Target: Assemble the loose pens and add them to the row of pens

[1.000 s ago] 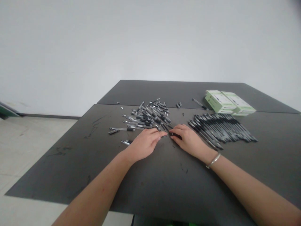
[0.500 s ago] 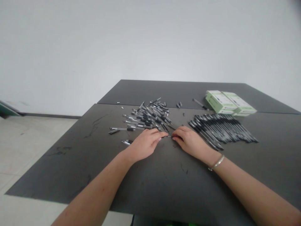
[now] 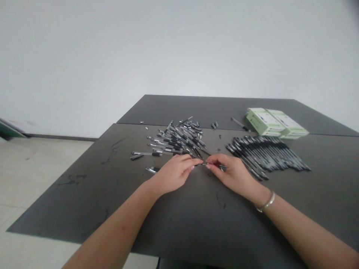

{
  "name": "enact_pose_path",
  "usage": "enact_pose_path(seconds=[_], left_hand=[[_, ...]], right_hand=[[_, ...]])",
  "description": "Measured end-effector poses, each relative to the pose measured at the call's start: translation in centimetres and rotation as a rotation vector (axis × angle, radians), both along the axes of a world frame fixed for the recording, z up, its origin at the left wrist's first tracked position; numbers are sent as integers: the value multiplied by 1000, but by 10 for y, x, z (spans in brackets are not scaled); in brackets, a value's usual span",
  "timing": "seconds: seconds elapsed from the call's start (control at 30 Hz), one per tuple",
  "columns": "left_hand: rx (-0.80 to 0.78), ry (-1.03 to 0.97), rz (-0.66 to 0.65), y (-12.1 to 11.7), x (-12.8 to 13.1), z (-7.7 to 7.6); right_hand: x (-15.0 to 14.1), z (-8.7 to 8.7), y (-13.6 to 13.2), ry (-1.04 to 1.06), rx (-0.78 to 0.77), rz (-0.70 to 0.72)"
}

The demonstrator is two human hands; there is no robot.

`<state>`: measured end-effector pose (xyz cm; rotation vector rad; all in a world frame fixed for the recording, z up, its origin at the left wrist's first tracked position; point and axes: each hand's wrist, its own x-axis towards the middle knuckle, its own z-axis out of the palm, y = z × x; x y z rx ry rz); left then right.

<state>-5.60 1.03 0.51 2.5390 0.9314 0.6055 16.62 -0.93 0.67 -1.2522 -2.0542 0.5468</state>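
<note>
My left hand (image 3: 175, 172) and my right hand (image 3: 234, 172) meet near the middle of the dark table (image 3: 84, 194). Both pinch a thin pen (image 3: 203, 164) between their fingertips, the left at its left end, the right around its right part. Just beyond the hands lies a loose heap of pens and pen parts (image 3: 179, 140). To the right of my right hand lies a tidy row of black pens (image 3: 267, 155).
Two green-and-white boxes (image 3: 276, 122) stand at the back right beside the row. A single pen (image 3: 238, 124) and small caps (image 3: 214, 125) lie near the seam with a second table behind. Pale floor shows at the left.
My right hand has slid a little to the right and nearer, and the pen between the hands now shows more clearly. My left hand has hardly moved.
</note>
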Motion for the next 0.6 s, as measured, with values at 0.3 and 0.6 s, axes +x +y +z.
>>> enact_pose_path(seconds=[0.3, 0.6], left_hand=[[-6, 4, -1, 1, 0, -2], [-31, 25, -10, 0, 0, -3]], right_hand=[[0, 0, -2, 58, 3, 23], [-4, -5, -2, 41, 24, 52]])
